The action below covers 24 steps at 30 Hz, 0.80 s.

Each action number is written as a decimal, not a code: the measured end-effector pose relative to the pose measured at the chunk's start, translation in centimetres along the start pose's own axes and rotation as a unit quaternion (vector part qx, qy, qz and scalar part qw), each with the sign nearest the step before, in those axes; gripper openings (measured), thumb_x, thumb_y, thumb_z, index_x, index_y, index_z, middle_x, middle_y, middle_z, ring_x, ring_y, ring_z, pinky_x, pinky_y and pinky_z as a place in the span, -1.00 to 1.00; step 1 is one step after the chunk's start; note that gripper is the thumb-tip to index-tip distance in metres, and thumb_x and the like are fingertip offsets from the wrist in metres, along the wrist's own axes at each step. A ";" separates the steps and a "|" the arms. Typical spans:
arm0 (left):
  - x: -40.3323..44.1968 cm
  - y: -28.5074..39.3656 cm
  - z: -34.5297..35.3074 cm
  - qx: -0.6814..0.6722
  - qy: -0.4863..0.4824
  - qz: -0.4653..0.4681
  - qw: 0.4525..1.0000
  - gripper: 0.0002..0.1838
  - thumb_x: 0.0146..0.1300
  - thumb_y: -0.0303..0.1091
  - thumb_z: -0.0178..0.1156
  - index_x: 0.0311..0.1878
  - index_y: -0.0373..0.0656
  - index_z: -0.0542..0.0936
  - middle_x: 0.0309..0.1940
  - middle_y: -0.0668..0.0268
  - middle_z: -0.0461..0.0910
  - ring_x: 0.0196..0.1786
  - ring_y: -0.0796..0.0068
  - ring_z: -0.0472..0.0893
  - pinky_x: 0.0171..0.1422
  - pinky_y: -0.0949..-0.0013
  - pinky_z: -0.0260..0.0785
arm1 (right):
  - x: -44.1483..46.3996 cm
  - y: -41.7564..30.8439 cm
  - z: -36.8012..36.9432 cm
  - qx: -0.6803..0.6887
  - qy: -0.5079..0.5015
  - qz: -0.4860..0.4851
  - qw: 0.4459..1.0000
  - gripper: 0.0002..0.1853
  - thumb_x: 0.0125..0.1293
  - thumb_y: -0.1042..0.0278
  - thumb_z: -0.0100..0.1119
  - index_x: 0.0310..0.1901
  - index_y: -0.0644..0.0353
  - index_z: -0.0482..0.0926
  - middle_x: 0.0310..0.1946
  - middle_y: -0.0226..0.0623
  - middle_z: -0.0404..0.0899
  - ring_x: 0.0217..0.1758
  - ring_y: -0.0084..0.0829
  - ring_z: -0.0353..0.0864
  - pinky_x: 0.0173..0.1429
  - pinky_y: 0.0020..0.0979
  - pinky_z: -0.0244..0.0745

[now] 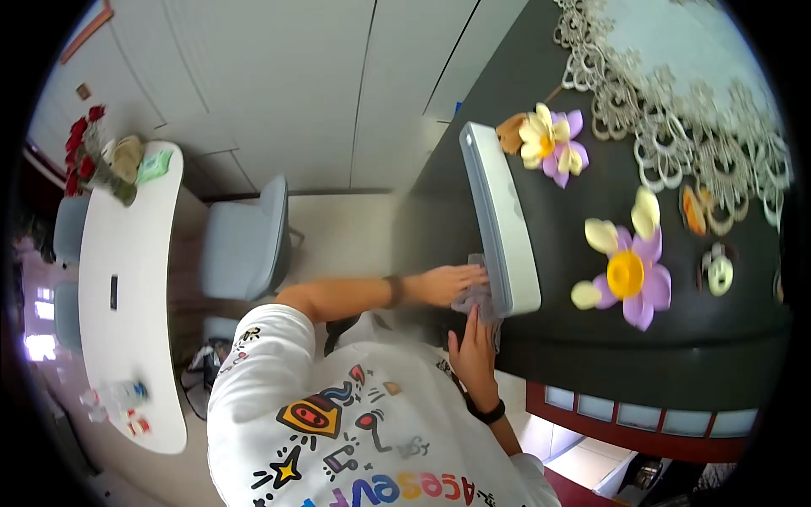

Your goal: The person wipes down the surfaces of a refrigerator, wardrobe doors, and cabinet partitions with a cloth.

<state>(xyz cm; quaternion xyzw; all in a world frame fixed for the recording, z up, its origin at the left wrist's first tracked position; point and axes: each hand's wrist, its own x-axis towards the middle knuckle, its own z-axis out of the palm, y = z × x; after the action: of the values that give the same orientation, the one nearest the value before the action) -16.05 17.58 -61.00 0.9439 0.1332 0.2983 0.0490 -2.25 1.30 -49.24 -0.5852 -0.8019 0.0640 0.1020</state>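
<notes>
1. Resting on a crumpled grey cloth (475,297), the left hand (445,285) has its fingers extended; whether they pinch the fabric cannot be told.
2. Straight and close together, the fingers of the right hand (476,359) touch the cloth's lower part, thumb spread apart.
3. The left forearm crosses from the left, a dark band (394,291) at its wrist; the right reaches up from below, wearing a black wristband (490,413).
4. The cloth lies against the near end of a long white-and-grey device (513,224) on the dark desk (557,338).
5. Colourful, inverted lettering on the white shirt (279,372) is only partly legible.
6. Beyond the device sit purple-and-yellow flowers (625,274).
</notes>
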 end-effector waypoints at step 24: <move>1.6 -12.8 -4.7 -0.061 0.130 0.149 0.978 -0.87 0.19 -0.34 0.20 -0.25 -0.14 0.50 -0.21 0.25 0.55 -0.08 0.29 0.57 0.03 0.32 0.54 | 9.3 -0.3 4.6 0.117 -0.058 0.192 0.973 -0.41 0.44 0.38 0.12 0.44 0.43 0.30 0.32 0.34 0.41 0.37 0.27 0.41 0.44 0.04 0.29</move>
<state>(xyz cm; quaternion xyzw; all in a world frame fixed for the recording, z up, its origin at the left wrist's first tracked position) -20.34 30.41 -58.47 0.9016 -0.0224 0.4297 0.0442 -6.34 10.12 -52.86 -0.7073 -0.6662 0.2099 0.1090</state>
